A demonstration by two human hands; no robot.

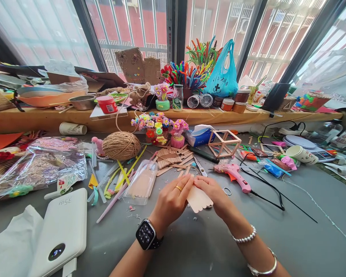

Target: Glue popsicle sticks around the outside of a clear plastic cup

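Between my two hands is a panel of popsicle sticks (199,198), laid side by side with their rounded ends toward me. My left hand (173,196) grips its left side, fingers bent over the far edge. On the right side, my right hand (212,191) closes around the same panel, and its fingertips meet the left ones at the top. Just beyond the hands lie scissors (200,166), partly hidden. A pink hot glue gun (233,175) rests to the right. Left of my hands, a clear plastic box (141,181) sits over pale wooden pieces.
Loose popsicle sticks (168,158), a ball of twine (121,145) and a stick-built cube frame (225,143) lie farther back. A white power bank (62,231) is at the near left. The glue gun's black cord (272,202) curls across the right side.
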